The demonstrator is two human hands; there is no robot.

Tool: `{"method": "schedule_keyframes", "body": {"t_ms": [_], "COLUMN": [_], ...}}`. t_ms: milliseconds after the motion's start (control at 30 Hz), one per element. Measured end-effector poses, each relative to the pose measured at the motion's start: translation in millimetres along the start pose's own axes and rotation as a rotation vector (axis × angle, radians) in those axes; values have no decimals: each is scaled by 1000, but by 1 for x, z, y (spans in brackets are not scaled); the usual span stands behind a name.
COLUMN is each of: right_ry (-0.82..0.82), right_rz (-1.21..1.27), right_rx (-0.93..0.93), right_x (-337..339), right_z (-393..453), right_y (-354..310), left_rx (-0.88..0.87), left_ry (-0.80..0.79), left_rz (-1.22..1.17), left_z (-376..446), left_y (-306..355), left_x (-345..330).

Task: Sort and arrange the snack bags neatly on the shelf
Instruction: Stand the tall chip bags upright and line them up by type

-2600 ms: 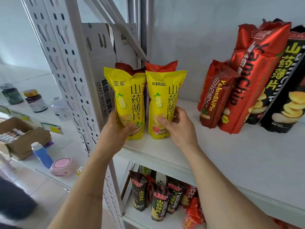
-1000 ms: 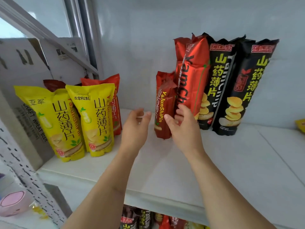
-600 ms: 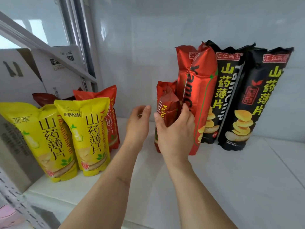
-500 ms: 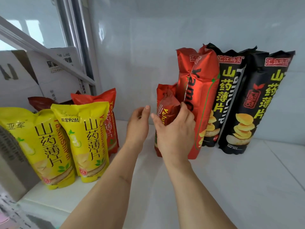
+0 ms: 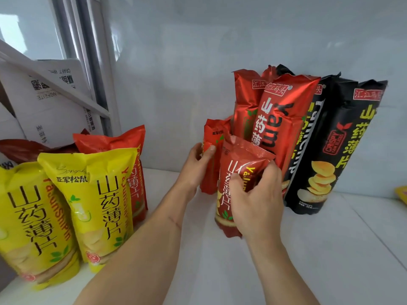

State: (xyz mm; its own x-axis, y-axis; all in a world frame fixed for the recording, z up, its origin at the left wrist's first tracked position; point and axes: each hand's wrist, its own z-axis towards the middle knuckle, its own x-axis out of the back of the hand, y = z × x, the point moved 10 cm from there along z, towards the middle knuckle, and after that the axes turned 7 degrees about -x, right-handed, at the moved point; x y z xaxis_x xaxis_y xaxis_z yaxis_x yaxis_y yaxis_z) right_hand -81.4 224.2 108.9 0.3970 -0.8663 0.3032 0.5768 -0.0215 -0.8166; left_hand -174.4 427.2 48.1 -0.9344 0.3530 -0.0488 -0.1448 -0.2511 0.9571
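Note:
My right hand [image 5: 256, 199] grips a small dark red snack bag [image 5: 236, 170], pulled forward from the cluster at mid-shelf. My left hand [image 5: 195, 167] holds a second small red bag [image 5: 212, 142] that stands behind it. Right behind these lean two tall red YamChip bags [image 5: 279, 119] and two tall black bags [image 5: 352, 139] against the back wall. On the left stand two yellow bags [image 5: 94, 201] in front, with red bags [image 5: 134, 155] behind them.
The white shelf board [image 5: 330, 249] stretches bare at front right. White cardboard boxes [image 5: 44, 102] and the rack's upright posts [image 5: 97, 62] close off the left end. A yellow bag's corner [image 5: 402, 193] shows at the far right edge.
My right hand has drawn the small dark red bag forward and away from the tall bags. My left hand, open before, now grasps the other small red bag.

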Motion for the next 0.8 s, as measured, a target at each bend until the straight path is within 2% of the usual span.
{"method": "schedule_keyframes", "body": {"t_ms": [133,367,533,800], "right_ry": [38,-3,-13,-43], "right_rz": [5,99,157,322], "right_rx": [-22,-71,-79,-59], "right_x": [0,5,7,17], "right_z": [-3,-3,-3,-1], "right_y": [3,13,19,26], "left_rx": [21,-9,23,60], "left_ry": [-80,-47,-183,-122], "left_rz": [0,32,-47,-25], "left_z": [1,-2,-4,-20], "left_y": [-18,-19,-26,-28], "left_x": [-5,3,-9,6]}}
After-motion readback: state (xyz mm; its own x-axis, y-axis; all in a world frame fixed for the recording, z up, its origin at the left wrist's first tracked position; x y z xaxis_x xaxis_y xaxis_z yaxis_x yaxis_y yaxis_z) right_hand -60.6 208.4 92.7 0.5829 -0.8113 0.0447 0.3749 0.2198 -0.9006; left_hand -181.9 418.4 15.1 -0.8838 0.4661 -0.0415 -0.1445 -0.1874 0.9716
